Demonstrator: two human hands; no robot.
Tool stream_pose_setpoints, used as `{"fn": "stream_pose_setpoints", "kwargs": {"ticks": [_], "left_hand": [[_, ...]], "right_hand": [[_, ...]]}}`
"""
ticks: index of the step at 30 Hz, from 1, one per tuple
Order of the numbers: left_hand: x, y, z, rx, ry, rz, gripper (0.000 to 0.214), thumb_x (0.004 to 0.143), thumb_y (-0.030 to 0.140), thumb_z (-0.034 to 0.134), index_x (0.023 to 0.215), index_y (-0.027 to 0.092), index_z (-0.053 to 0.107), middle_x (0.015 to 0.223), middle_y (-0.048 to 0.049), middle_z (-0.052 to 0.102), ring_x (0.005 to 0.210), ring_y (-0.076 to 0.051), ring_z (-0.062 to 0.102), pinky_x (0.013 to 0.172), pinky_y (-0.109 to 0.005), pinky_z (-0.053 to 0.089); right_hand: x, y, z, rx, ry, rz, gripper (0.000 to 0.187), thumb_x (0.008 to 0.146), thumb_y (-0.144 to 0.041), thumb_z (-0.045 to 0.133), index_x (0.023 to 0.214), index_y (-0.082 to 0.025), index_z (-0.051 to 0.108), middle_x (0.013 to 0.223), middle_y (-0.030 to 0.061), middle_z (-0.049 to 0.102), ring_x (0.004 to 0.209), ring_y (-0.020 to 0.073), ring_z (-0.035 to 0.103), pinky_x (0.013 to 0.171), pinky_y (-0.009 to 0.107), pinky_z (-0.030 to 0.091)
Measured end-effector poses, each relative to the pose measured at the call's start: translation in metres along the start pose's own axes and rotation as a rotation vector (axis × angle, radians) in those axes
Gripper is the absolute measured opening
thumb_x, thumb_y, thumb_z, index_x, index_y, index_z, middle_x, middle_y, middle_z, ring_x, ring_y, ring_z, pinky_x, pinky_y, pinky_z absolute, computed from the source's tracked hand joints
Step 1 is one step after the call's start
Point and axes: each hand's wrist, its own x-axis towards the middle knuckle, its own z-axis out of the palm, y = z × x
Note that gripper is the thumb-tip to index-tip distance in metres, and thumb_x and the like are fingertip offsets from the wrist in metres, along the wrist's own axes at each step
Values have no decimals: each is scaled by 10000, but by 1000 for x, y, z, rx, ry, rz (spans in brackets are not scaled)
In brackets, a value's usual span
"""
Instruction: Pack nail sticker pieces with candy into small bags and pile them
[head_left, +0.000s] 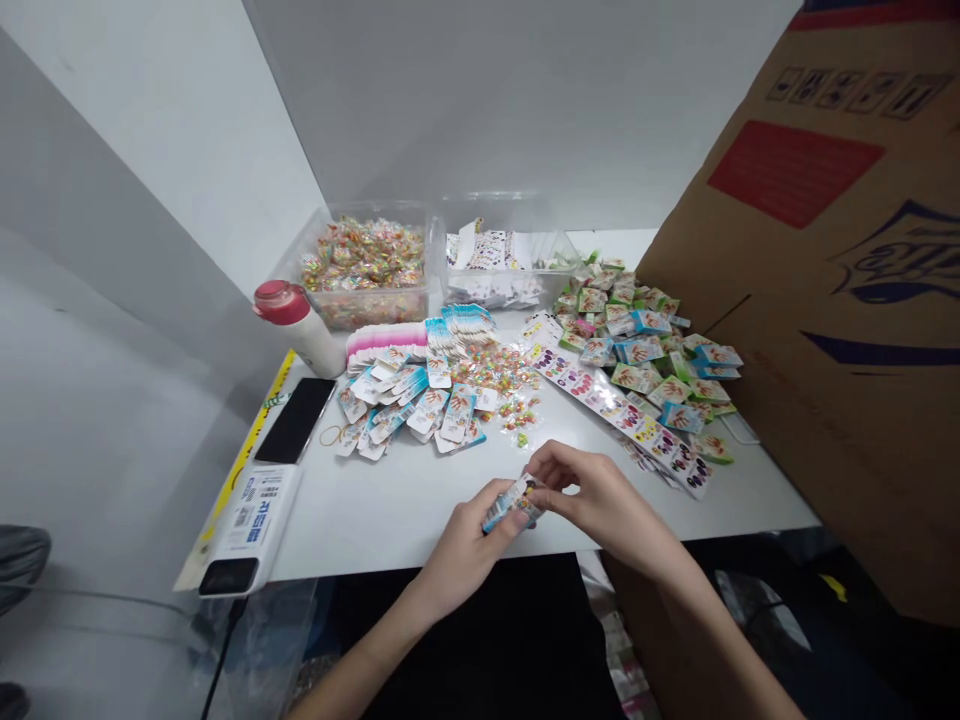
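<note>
Gripping one small packet (513, 503) just in front of the blue cards (420, 402), the left hand (466, 540) steadies it while the right hand (600, 497) pinches its top edge.

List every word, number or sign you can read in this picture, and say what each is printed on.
No text reads clearly enough to quote.
Cardboard box: blue script logo and symbol row, blurred.
White device: blue label, unreadable.
Loose cards: print too small.
Packet held in left hand and right hand: too small.
</note>
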Motion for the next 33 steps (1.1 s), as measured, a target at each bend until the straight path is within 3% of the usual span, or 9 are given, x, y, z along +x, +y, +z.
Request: {"fn": "stream_pose_setpoints", "kwargs": {"ticks": [3, 7, 10, 12, 15, 22, 26, 30, 33], "left_hand": [[-1, -7, 3, -85, 25, -94, 345, 889, 448, 565, 1113, 187, 596, 863, -18, 607, 618, -106, 560, 498, -192, 446], [-4, -11, 10, -188, 42, -125, 352, 878, 437, 582, 1096, 160, 579, 780, -5, 593, 603, -111, 595, 548, -225, 519], [-7, -10, 15, -236, 90, -144, 350, 882, 446, 572, 1086, 161, 562, 769, -3, 606, 597, -117, 623, 563, -241, 544], [-8, -11, 18, -244, 126, -149, 344, 874, 450, 585, 1054, 157, 565, 747, 3, 604, 578, -116, 627, 542, -233, 543], [-9, -12, 19, -231, 138, -148, 336, 867, 445, 599, 1016, 145, 583, 707, 9, 593, 562, -115, 627, 518, -219, 541], [-15, -20, 26, -313, 312, -113, 544, 845, 446, 629, 1281, 279, 348, 945, -4, 622, 473, -96, 634, 420, -225, 541], [-20, -29, 26, -292, 288, -30, 335, 873, 438, 597, 1102, 222, 482, 850, 8, 634, 520, -116, 665, 469, -235, 563], [-21, -35, 23, -243, 202, 53, 248, 902, 403, 571, 1047, 205, 535, 731, 25, 630, 539, -127, 671, 494, -236, 564], [-19, -34, 21, -191, 179, 76, 233, 898, 388, 580, 1043, 205, 569, 780, 6, 651, 547, -127, 663, 497, -246, 564]], "right_hand": [[-1, 3, 8, -24, 73, -51, 117, 788, -160, 682, 854, -196, 592, 754, -13, 633, 698, 132, 591, 662, 239, 467], [-7, 4, 10, -142, 108, -173, 73, 851, -169, 629, 782, -186, 647, 804, 26, 622, 740, 145, 601, 674, 246, 459], [-12, -1, 7, -223, 45, -260, 141, 912, -224, 567, 861, -198, 696, 892, 57, 614, 805, 159, 605, 714, 259, 464], [-12, -2, 6, -234, -27, -263, 160, 930, -259, 551, 936, -222, 706, 899, 58, 637, 827, 168, 613, 729, 263, 467], [-12, -2, 4, -221, -14, -229, 119, 908, -277, 595, 913, -232, 704, 855, 44, 671, 797, 175, 624, 705, 264, 467], [-20, -9, 2, -357, -90, -225, 203, 894, -179, 556, 1004, -231, 719, 939, 66, 646, 907, 211, 572, 829, 332, 432], [-19, -4, 1, -30, -154, -107, 212, 929, -281, 540, 1011, -241, 731, 946, 53, 585, 891, 169, 560, 807, 288, 448], [-13, 16, 8, 397, -148, 49, 178, 814, -359, 703, 910, -210, 717, 904, 19, 528, 774, 121, 528, 666, 237, 441], [-11, 28, 18, 769, -219, 241, 363, 731, -329, 779, 1045, -264, 610, 828, -32, 544, 590, 74, 503, 510, 194, 382]]}}
